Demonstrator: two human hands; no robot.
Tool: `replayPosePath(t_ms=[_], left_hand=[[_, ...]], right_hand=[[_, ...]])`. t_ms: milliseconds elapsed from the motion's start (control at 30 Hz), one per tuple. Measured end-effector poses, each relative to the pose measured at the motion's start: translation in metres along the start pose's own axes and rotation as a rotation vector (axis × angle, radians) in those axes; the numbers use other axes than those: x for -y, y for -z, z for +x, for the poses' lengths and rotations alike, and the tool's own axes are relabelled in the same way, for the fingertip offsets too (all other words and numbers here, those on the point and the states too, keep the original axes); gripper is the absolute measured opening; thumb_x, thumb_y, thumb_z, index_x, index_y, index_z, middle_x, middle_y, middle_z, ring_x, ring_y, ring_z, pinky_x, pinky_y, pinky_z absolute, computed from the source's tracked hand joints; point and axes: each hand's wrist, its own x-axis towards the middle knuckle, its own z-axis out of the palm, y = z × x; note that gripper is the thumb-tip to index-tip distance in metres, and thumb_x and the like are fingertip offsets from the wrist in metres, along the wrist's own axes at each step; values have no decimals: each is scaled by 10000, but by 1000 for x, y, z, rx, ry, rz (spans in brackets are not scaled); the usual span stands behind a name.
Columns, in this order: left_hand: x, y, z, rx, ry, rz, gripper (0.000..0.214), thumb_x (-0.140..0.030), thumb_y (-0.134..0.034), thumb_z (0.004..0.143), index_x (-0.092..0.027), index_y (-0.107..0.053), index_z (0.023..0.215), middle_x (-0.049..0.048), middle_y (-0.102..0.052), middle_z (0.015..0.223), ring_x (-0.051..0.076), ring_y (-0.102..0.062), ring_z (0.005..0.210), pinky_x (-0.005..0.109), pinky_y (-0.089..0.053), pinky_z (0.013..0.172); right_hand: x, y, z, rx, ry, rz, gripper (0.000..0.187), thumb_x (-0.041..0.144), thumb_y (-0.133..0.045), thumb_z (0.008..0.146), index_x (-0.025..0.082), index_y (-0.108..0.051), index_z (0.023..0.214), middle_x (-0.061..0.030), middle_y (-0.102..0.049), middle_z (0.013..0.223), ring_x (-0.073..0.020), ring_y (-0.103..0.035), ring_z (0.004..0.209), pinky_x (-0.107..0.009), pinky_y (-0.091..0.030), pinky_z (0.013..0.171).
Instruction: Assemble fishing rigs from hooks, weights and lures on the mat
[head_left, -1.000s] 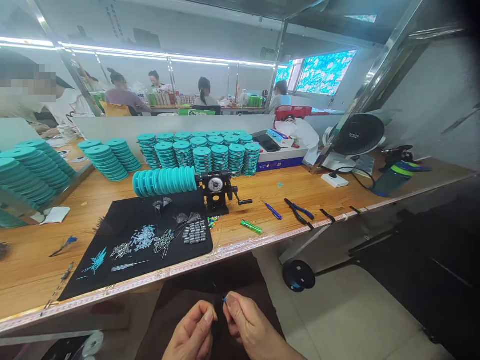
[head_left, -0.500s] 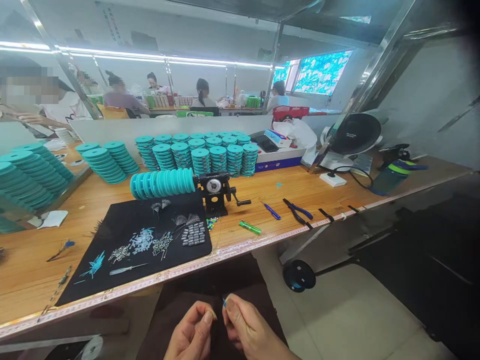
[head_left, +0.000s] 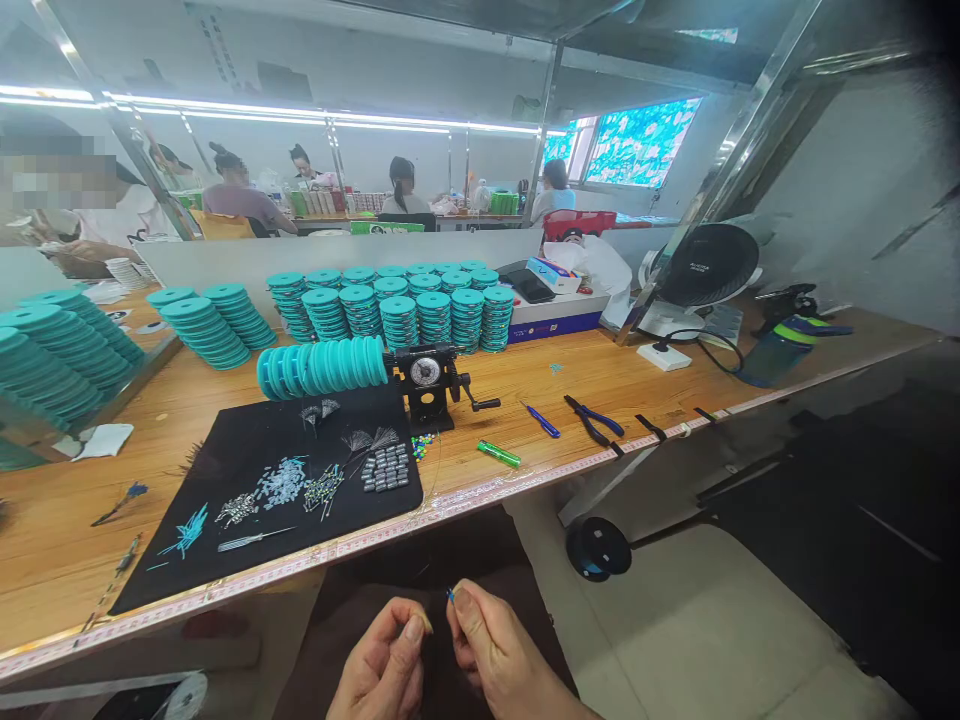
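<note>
Low in the view, in front of the table edge, both hands are pinched close together over a dark cloth (head_left: 360,610). My right hand (head_left: 499,645) grips a tiny blue piece (head_left: 451,595) between thumb and forefinger; its kind is too small to make out. My left hand (head_left: 386,655) is closed, thumb against forefinger, and whatever it may hold is hidden. A thin line runs faintly near the fingers. Beyond them lies a black mat (head_left: 262,580) with pale blue beads (head_left: 282,483), grey cylinders (head_left: 387,468), metal swivels (head_left: 237,508) and turquoise tubes (head_left: 185,530).
A hand-cranked winder (head_left: 424,385) bears a row of turquoise spools (head_left: 322,368). Stacks of turquoise spools (head_left: 435,310) stand behind it. Pliers (head_left: 594,420), a blue-handled tool (head_left: 541,420) and a green tube (head_left: 499,453) lie near the front edge. Several people sit in the background.
The camera view has shifted slightly. My right hand has risen a little, with the blue piece still in its pinch; my left hand has barely moved.
</note>
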Motion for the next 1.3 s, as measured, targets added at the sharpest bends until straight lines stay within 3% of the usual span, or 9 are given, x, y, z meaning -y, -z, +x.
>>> replayPosePath(t_ms=[167, 367, 500, 633, 800, 967, 1033, 1100, 1300], left_hand=[[-22, 1, -2, 54, 25, 0, 425, -576, -755, 698, -201, -570, 774, -133, -263, 447, 21, -137, 379, 123, -160, 360], [-44, 2, -7, 82, 33, -213, 333, -464, -759, 766, -183, -602, 850, -140, -260, 427, 25, -97, 390, 135, -192, 366], [-57, 0, -13, 75, 6, -303, 282, -386, -762, 795, -144, -635, 865, -136, -277, 439, 21, -110, 398, 159, -223, 383], [-65, 0, -16, 57, -23, -371, 261, -332, -770, 798, -122, -646, 892, -133, -299, 447, 5, -168, 382, 166, -235, 390], [-72, -3, -18, 32, -67, -421, 179, -272, -725, 842, -122, -639, 889, -131, -286, 447, 2, -218, 367, 168, -268, 397], [-79, -10, -20, 33, -116, -434, 169, -258, -730, 836, -127, -624, 821, -126, -297, 448, 12, -206, 373, 169, -278, 387], [-81, -12, -21, 46, -148, -419, 177, -270, -712, 851, -141, -606, 792, -121, -306, 441, 23, -208, 378, 168, -307, 399], [-83, -12, -21, 41, -198, -377, 201, -263, -678, 878, -156, -571, 746, -106, -337, 453, 38, -232, 395, 168, -337, 417], [-89, -2, -20, -50, -371, -226, 212, -257, -615, 921, -179, -522, 747, -69, -397, 591, 64, -321, 488, 146, -362, 457]], right_hand=[[16, 28, 23, -254, 180, -421, 476, 451, -162, 1043, 211, -390, 701, 46, -387, 595, -99, -376, 512, -203, -317, 482], [49, 118, 87, -593, 255, -835, 217, 317, -364, 1010, 159, -512, 1020, -89, -611, 885, -221, -578, 790, -309, -409, 678], [51, 155, 121, -627, 256, -1010, 129, 173, -482, 954, 131, -566, 1044, -128, -624, 1012, -256, -581, 960, -374, -427, 832], [45, 161, 128, -618, 303, -1113, 100, 238, -588, 932, 158, -626, 979, -68, -611, 1120, -246, -553, 1072, -462, -424, 948], [51, 138, 102, -617, 403, -1069, 137, 167, -522, 939, 154, -639, 1008, -152, -571, 1226, -300, -478, 1187, -514, -341, 1039], [64, 58, 44, -372, 525, -858, 208, 216, -436, 985, 217, -612, 1096, -70, -665, 1087, -207, -601, 1045, -342, -469, 936], [61, 24, 25, 28, 430, -455, 223, 187, -444, 978, 220, -594, 1139, -47, -681, 1076, -176, -622, 1024, -300, -481, 911], [51, 1, 15, 262, 283, -190, 228, 190, -472, 962, 205, -595, 1154, -47, -684, 1070, -172, -627, 1015, -291, -483, 890], [19, -15, 21, 384, -65, 98, 138, 257, -538, 908, 154, -625, 938, 10, -627, 712, -108, -554, 606, -222, -446, 603]])
